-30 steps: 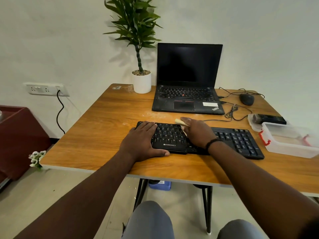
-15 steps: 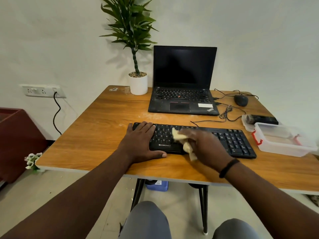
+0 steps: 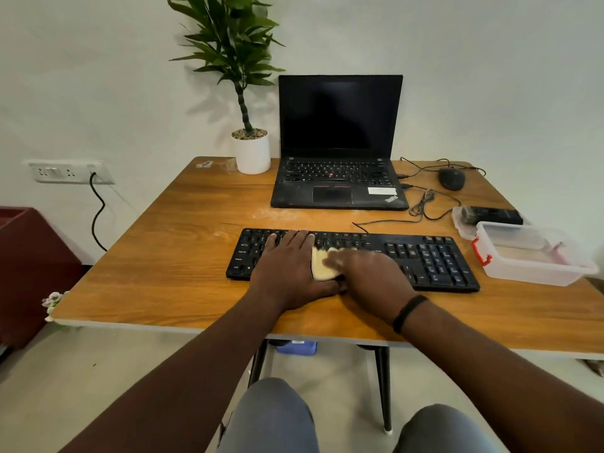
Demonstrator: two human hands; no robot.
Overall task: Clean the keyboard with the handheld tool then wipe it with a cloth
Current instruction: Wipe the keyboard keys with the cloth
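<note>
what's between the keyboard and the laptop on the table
In the head view, mostly bare table with a pale dusty smear, plus a thin black cable running from the keyboard toward the laptop.

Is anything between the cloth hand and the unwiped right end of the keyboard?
Nothing visible. The right hand presses the cloth mid-keyboard; keys to its right lie bare. The left hand rests flat on the left side, behind that path.

Soft, even light is filling the room, the plant (image 3: 228, 44) is throwing a faint shadow onto the wall (image 3: 490, 76) behind it, the right hand (image 3: 369, 279) is smearing with motion blur, and the wide lens is bowing the table (image 3: 163, 256) edges outward.
</note>
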